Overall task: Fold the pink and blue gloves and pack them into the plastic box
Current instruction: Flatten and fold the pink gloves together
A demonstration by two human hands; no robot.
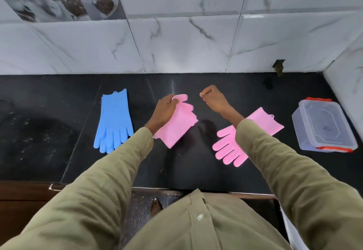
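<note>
You stand at a black stone counter (196, 171) that runs left to right, glossy enough to reflect light, with pale speckled marks on its left part. Behind it rises a wall of white marble-look tiles (186, 43) with grey veins; at far left, a few tiles carry a dark printed picture that is too blurred to read. The tiled wall turns a corner at far right.

Your left hand (165, 110) grips a folded pink glove (178, 124) near the middle of the counter, fingers curled round the glove's finger end, with the cuff end hanging toward you. Your right hand (213, 98) hovers just right of it, fingers curled into a loose fist, holding nothing.

A second pink glove (229, 145) lies flat to the right, fingers pointing toward you, partly hidden under your right sleeve (275, 161). To the left lie the blue gloves (114, 120), stacked flat, fingers toward you; the offset edges suggest 2, though you cannot be sure.

The plastic box (324, 126) sits at far right near the corner, clear with red clips on its far and near ends, lid apparently on.

Below the counter edge you see a speckled floor (137, 210) and a bare foot (156, 204).
</note>
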